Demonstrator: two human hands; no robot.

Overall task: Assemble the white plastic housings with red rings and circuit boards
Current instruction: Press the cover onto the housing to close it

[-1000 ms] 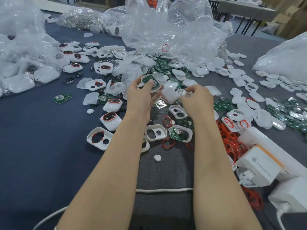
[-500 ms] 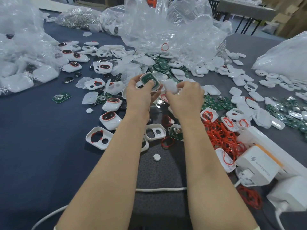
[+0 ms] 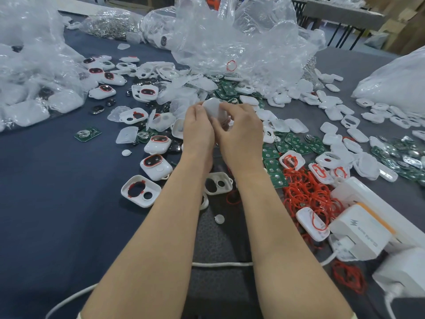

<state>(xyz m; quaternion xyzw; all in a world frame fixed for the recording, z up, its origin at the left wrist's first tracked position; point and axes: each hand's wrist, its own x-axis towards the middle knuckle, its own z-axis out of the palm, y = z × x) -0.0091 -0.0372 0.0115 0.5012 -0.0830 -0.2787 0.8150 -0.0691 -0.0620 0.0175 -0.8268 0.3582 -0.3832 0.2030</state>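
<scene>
Gripping the white housing (image 3: pixel 214 109) with left hand (image 3: pixel 198 131) and right hand (image 3: pixel 239 132) together, risking a skewed, half-seated press-fit.

Table (image 3: pixel 46 203) under dark blue cloth on the left, with grey cloth (image 3: pixel 345 72) toward the centre and right. Far upper right: a second table (image 3: pixel 340 12) on thin black metal legs (image 3: pixel 338 35), with brown cardboard boxes (image 3: pixel 404 21) just beside it. Light soft and even.
</scene>
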